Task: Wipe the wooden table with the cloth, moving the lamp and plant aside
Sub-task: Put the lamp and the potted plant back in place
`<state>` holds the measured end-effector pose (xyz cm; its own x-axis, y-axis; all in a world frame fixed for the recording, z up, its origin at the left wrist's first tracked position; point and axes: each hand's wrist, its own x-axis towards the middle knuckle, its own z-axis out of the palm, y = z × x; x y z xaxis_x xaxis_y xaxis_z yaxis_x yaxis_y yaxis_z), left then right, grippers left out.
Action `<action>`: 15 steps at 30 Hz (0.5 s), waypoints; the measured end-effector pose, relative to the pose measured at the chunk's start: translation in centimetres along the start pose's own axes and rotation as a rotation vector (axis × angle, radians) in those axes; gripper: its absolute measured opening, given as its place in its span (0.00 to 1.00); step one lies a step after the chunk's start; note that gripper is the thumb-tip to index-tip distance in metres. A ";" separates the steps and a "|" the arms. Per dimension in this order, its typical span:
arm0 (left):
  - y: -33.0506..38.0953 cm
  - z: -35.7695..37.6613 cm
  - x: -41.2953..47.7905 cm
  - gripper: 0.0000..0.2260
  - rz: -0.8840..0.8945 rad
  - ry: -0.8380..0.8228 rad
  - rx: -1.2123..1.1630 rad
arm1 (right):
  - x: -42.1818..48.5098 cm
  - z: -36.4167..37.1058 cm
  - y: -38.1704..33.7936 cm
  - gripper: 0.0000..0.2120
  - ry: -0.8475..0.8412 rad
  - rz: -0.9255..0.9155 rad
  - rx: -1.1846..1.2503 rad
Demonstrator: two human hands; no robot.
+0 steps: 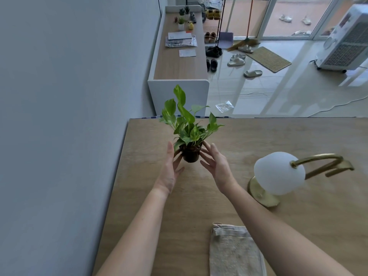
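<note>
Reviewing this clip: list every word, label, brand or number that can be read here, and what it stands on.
No text can be read in this frame.
Papers on the sideboard: print too small to read.
Sticker on the air cooler: blurred, unreadable.
Pot, lamp, cloth: no lettering visible.
</note>
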<state>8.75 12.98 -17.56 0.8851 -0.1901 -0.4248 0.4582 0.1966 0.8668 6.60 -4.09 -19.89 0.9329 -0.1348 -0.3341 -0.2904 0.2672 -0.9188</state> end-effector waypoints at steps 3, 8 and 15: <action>-0.6 0.4 -1.6 0.34 -0.015 -0.005 -0.006 | -1.4 -0.7 0.3 0.29 0.004 0.026 0.015; -1.8 0.7 -3.5 0.43 -0.007 0.002 0.010 | -3.1 -1.8 1.1 0.25 0.026 0.051 0.054; -3.8 0.6 -5.7 0.42 -0.001 0.012 0.049 | -5.5 -2.3 2.7 0.23 0.042 0.089 0.096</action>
<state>1.90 12.72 -18.27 0.8856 -0.1785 -0.4288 0.4550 0.1487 0.8780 0.18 -4.86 -20.98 0.8938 -0.1459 -0.4241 -0.3483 0.3700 -0.8613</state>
